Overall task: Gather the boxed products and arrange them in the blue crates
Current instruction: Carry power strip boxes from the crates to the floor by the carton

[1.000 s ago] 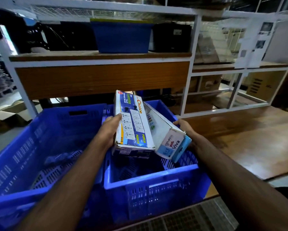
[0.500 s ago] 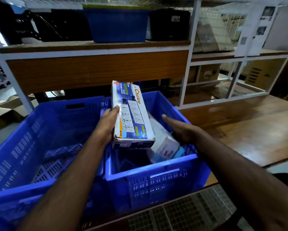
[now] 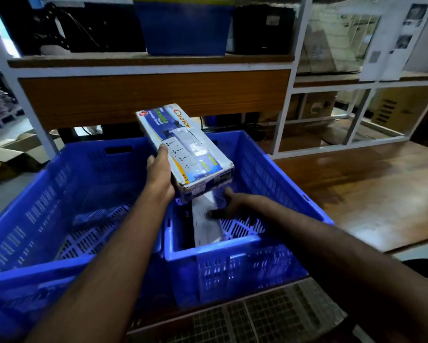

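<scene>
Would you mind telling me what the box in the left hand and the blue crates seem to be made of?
The box looks like glossy printed cardboard: scuffed corners, folded end flap. The crates look like moulded plastic, slightly shiny, with slotted walls and floors.

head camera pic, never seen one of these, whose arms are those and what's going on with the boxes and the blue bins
There is no machine here. The picture comes from a wide-angle camera worn on a person's head, looking forward and down, so the two arms reaching in from the bottom are that person's own.

The left hand grips a boxed power strip marked "Choice", held tilted in the air above the crates. The right hand reaches down into the right blue crate and touches a white box lying on its bottom; the motion blur hides whether it grips it.

Beside it stands a larger left blue crate; its contents are hard to make out. To the right is a wooden tabletop, and behind the crates a white-framed shelf carrying a blue tub.
</scene>
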The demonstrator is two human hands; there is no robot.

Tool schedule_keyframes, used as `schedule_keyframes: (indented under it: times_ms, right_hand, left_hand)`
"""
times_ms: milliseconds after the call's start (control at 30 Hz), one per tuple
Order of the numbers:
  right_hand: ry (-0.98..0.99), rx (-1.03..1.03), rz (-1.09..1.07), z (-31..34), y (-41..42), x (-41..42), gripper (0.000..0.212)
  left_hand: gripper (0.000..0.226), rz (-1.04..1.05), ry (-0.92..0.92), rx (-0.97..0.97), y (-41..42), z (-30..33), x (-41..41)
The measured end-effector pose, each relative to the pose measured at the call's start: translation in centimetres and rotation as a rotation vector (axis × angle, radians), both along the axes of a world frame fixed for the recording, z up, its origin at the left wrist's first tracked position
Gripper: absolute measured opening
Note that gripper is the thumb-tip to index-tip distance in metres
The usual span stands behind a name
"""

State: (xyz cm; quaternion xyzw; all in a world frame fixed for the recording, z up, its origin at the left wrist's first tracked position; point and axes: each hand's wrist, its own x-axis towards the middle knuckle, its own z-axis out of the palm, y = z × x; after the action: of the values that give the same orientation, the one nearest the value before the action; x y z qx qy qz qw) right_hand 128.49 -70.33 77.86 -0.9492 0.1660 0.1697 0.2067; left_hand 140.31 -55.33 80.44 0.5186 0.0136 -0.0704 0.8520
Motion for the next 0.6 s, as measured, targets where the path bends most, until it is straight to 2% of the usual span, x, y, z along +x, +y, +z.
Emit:
schedule_keyframes:
  times_ms: [100, 200, 267, 367, 433, 500, 567, 600]
  right_hand:
    - [0.024, -0.085, 0.062, -0.5, 3.6, 1.8, 0.105]
    - [0.083, -0.138, 0.077, -1.8, 5.4, 3.2, 0.106]
    - [0.073, -0.188, 0.064, -1.8, 5.4, 3.2, 0.099]
    - [-0.118, -0.215, -0.025, -1.7, 4.3, 3.2, 0.076]
    - [-0.164, -0.057, -0.126, -1.4, 3.6, 3.4, 0.065]
    - [-0.228, 0.279, -0.198, -1.1, 2.9, 3.5, 0.04]
    - [-0.199, 0.511, -0.23, -0.9, 2.4, 3.1, 0.018]
    - [-0.144, 0.561, -0.242, -1.3, 2.1, 3.0, 0.015]
  left_hand:
    - [0.038, 0.118, -0.006, -0.015, 0.3, 0.9, 0.4]
    - [0.046, 0.17, -0.022, -0.01, 1.2, 1.5, 1.0]
    - [0.046, 0.167, -0.024, -0.02, 2.0, 1.6, 1.2]
    - [0.04, 0.164, -0.019, -0.053, 3.2, 1.7, 1.1]
    - [0.035, 0.178, -0.022, -0.082, 3.8, 1.9, 1.2]
    - [0.032, 0.183, -0.031, -0.084, 4.4, 2.2, 1.4]
    - [0.033, 0.189, -0.031, -0.054, 4.8, 2.4, 1.4]
    - [0.033, 0.182, -0.027, -0.041, 4.9, 2.4, 1.3]
